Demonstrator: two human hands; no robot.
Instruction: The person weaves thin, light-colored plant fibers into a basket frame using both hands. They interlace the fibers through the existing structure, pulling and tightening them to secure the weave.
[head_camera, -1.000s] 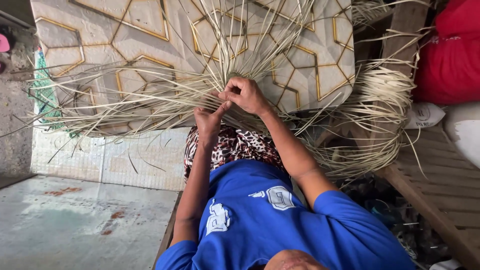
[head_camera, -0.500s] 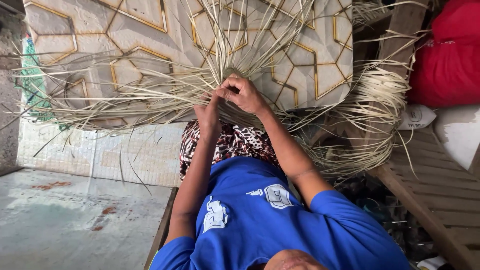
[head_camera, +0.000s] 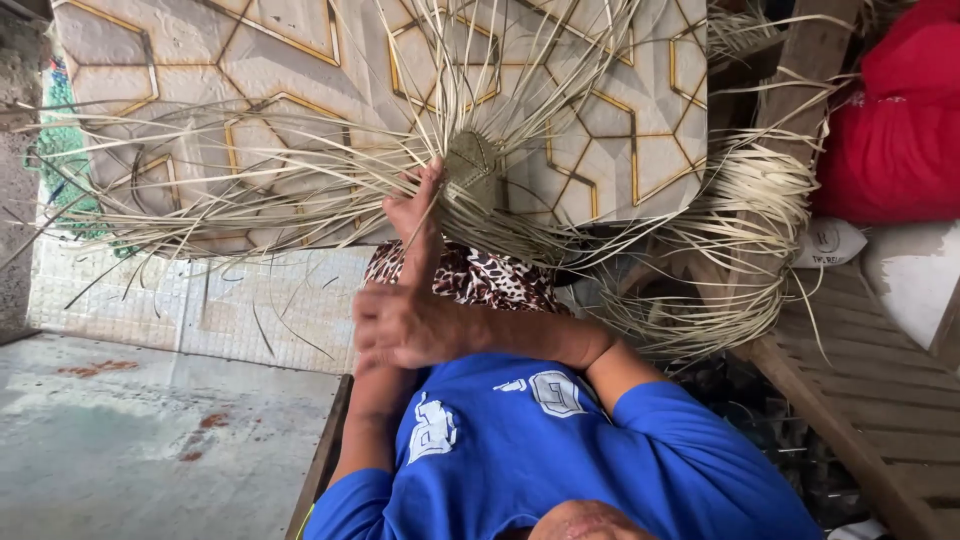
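1. Small woven patch (head_camera: 470, 165) of pale straw at the hub of the loose strips (head_camera: 250, 200), over the patterned tile floor (head_camera: 300, 50), as half a second ago.
2. Left hand (head_camera: 418, 215) just left of the patch, as before: fingers stretched out straight, pressing on strips at its edge, nothing clenched.
3. Right hand (head_camera: 400, 325) no longer at the patch: drawn back well below it, near the blue shirt (head_camera: 560, 450). Fingers curled into a loose fist; cannot tell whether a strip is pinched inside.
4. Coiled bundle of straw (head_camera: 740, 250) right of the patch, unmoved.
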